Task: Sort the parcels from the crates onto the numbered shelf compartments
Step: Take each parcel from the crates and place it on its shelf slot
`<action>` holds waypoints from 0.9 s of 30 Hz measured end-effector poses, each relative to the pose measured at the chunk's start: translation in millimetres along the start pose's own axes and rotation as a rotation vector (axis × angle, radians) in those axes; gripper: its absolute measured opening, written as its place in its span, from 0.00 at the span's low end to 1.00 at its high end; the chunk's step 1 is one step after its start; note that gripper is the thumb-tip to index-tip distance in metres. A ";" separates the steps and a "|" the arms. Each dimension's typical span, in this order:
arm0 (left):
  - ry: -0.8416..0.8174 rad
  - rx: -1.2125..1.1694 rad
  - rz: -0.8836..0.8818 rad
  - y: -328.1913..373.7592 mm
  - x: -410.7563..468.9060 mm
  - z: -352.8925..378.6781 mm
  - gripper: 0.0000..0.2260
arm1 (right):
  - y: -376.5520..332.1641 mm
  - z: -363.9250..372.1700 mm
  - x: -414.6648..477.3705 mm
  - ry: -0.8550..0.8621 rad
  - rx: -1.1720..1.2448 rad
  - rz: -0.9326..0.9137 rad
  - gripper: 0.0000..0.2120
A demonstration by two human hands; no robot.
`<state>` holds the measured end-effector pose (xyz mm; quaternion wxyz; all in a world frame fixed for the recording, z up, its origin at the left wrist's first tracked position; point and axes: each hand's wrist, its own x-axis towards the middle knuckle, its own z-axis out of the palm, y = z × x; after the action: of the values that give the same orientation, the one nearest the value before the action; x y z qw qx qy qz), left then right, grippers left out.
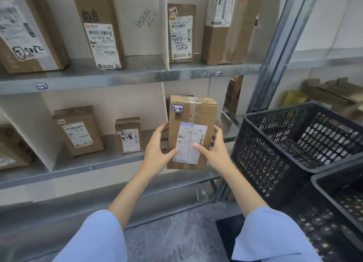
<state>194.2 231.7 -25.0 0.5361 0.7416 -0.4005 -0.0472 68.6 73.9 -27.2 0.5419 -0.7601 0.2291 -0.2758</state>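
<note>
I hold a brown cardboard parcel [193, 116] upright in front of the lower shelf [110, 163]. It has a white shipping label and a small sticker marked "2-4" at its top left. My left hand [157, 149] grips its left edge, thumb on the front. My right hand [213, 149] grips its right edge, thumb on the label. The parcel is level with the compartment right of the white divider [165, 96]. A black plastic crate [294, 144] stands to the right, with a second crate [341, 199] nearer me.
The compartment to the left holds two small standing parcels [78, 130] [128, 135]. The upper shelf [117, 75], tagged "1-3" and "1-4", carries several taller parcels. A grey metal upright [275, 55] stands between shelf and crates. Flattened cardboard lies at the far right.
</note>
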 end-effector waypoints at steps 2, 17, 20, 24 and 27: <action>-0.031 0.020 -0.008 -1.5 13.9 15.0 0.33 | 12.9 -12.6 11.8 0.030 -0.007 -0.005 0.37; -0.103 0.338 -0.045 -38.4 111.6 100.3 0.29 | 123.1 -101.2 148.4 0.162 -0.207 0.093 0.39; -0.078 0.626 0.006 -49.9 126.9 108.4 0.29 | 145.8 -104.2 180.2 0.189 -0.188 0.105 0.39; -0.021 0.797 0.033 -55.5 146.1 119.4 0.28 | 171.8 -101.8 216.3 0.195 -0.109 0.119 0.40; -0.012 0.892 0.015 -57.8 158.9 125.1 0.29 | 189.0 -97.3 237.8 0.182 -0.052 0.148 0.41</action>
<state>270.3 40.5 -68.7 0.1617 0.8970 -0.3903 0.1299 171.0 -206.0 -140.8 0.5178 -0.7269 0.3397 -0.2968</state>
